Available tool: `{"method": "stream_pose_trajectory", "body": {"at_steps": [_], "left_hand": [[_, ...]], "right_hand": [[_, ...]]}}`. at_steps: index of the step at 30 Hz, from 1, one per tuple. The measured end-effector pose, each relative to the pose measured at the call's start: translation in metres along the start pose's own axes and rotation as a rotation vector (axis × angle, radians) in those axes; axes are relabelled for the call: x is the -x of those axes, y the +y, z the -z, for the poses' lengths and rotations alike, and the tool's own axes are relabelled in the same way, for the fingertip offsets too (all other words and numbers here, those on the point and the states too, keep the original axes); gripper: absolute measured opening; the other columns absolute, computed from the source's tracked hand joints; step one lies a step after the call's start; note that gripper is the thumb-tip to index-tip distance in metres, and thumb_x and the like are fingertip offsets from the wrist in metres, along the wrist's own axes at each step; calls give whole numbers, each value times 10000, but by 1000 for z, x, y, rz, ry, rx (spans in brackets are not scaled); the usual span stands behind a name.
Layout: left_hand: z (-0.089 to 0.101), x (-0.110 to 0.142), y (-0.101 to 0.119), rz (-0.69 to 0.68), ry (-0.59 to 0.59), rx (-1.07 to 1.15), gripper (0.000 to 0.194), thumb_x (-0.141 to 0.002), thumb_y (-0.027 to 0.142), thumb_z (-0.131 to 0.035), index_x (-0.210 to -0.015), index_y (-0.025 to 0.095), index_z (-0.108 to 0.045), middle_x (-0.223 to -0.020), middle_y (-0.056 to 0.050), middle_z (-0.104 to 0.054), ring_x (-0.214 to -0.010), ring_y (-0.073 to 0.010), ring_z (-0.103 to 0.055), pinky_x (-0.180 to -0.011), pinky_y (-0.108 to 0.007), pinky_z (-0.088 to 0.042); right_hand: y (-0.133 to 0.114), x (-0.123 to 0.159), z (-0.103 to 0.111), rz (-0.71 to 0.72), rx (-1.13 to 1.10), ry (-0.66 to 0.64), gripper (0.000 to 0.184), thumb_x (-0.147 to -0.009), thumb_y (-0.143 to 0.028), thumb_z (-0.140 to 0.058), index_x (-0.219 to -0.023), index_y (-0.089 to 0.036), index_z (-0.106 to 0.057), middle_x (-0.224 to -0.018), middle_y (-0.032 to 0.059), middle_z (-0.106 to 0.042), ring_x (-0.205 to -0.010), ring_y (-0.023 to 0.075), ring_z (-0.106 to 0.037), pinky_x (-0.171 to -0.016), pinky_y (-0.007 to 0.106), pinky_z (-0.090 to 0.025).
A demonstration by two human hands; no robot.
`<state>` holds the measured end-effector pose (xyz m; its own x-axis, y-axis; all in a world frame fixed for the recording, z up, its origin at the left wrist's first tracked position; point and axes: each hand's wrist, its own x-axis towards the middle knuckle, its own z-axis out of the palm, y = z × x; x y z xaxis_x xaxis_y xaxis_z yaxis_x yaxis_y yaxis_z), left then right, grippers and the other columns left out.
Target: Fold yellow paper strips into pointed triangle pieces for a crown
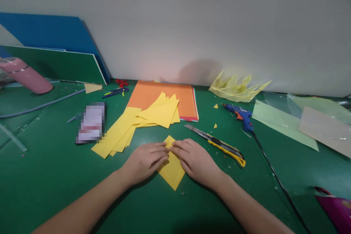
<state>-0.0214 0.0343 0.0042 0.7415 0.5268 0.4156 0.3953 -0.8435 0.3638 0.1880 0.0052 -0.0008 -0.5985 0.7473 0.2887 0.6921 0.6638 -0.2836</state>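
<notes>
A small yellow square of paper [173, 175] lies on the green table, turned so one corner points toward me. My left hand [148, 161] rests on its left side with fingers stretched out over the upper part. From the other side my right hand [194, 161] lies on the paper too, fingers extended and nearly meeting the left fingertips. Neither hand grips anything. Just beyond them, fanned yellow paper sheets [161, 111] lie partly over a stack of coloured paper [153, 93] with orange on top. A yellow utility knife [219, 144] lies to the right, blade out.
A blue glue gun [241, 115] with a black cord lies at right, near a pale yellow folded-paper piece [238, 87]. Scissors [116, 92], a blurred-out phone-like object [91, 122] and a pink bottle [27, 75] are at left. Green sheets [285, 124] lie far right.
</notes>
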Motion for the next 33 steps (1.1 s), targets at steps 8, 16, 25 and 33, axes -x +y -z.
{"method": "stream_pose_trajectory", "body": {"at_steps": [8, 16, 25, 33], "left_hand": [[7, -1, 4, -14, -87, -34, 339, -958, 244, -354, -947, 170, -685, -1027, -68, -722, -1049, -196, -643, -943, -368, -512], [5, 2, 5, -18, -109, -57, 318, -949, 225, -376, -995, 165, -685, -1067, -73, -711, -1084, -202, -624, -950, -376, -508], [4, 0, 7, -64, -109, -97, 336, -961, 202, -355, -973, 147, -687, -1072, -91, -706, -1080, -193, -626, -962, -354, -508], [2, 0, 7, -100, -67, -144, 368, -970, 189, -338, -928, 102, -693, -1029, -115, -715, -1035, -209, -649, -943, -346, -526]], "right_hand": [[2, 1, -3, 14, -25, 47, 338, -854, -78, -421, -1129, -120, -612, -1095, 127, -642, -935, 231, -547, -847, 396, -488], [6, 2, -3, 82, -46, 143, 243, -880, -100, -432, -969, -148, -653, -1043, 108, -685, -901, 213, -593, -820, 387, -503], [6, 2, -2, 106, -78, 198, 209, -922, -235, -481, -928, -166, -678, -1001, 99, -703, -883, 201, -606, -807, 376, -518], [9, 3, -4, 146, -65, 188, 232, -942, -242, -470, -948, -151, -683, -997, 93, -706, -885, 193, -617, -803, 360, -535]]}}
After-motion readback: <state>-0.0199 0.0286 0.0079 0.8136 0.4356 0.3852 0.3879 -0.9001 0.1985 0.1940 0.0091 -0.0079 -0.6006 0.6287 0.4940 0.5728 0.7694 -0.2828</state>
